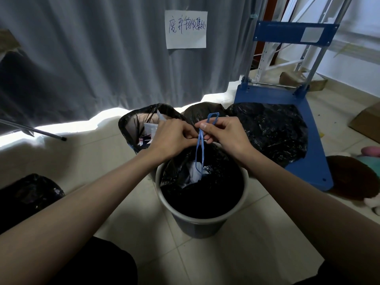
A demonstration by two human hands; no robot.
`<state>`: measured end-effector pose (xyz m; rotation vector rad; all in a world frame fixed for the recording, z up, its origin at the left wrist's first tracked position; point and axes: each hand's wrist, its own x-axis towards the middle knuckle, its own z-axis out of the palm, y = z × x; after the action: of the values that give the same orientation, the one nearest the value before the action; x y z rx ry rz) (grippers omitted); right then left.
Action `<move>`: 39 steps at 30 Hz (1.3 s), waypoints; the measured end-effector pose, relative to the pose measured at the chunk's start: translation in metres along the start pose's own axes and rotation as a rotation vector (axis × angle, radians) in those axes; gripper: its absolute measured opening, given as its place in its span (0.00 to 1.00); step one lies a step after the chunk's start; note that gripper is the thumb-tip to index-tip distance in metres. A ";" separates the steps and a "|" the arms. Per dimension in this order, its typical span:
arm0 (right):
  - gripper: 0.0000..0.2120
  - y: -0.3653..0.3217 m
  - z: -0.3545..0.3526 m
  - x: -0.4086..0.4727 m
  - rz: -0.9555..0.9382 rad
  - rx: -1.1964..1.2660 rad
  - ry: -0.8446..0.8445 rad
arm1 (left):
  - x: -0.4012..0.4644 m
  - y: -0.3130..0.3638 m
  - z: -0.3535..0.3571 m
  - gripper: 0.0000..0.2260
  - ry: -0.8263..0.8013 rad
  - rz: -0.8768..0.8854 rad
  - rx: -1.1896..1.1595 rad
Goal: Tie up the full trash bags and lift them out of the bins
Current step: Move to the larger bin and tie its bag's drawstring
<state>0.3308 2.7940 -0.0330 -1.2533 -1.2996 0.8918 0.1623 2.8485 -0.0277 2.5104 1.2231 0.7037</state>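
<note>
Near bin (202,221), bag (205,171): left hand (171,138) and right hand (223,131) pinch blue drawstring (200,145); risk: thin cord slips, knot loosens.

Looked like a storeroom / waste-collection corner, prob. in an office or warehouse bldg. Handwritten paper sign (186,29) was pinned to a grey curtain (82,54); blue hand truck (287,95) stood w/ tied black bags (271,128) on a tiled floor (236,254), by metal racking (265,54) & a cardboard box (367,122).
</note>
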 end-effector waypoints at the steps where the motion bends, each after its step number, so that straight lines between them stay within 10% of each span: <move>1: 0.08 -0.001 -0.001 0.000 0.006 0.011 0.001 | 0.001 -0.002 0.001 0.14 0.006 0.003 0.041; 15: 0.06 -0.001 -0.012 -0.002 -0.002 -0.012 0.196 | -0.013 -0.029 0.003 0.05 -0.176 -0.140 0.394; 39: 0.06 -0.018 0.002 0.005 -0.115 -0.163 0.099 | 0.004 0.013 -0.016 0.10 -0.147 -0.069 -0.595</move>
<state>0.3267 2.7963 -0.0150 -1.3172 -1.3713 0.6447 0.1649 2.8436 -0.0076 1.9799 0.8798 0.7207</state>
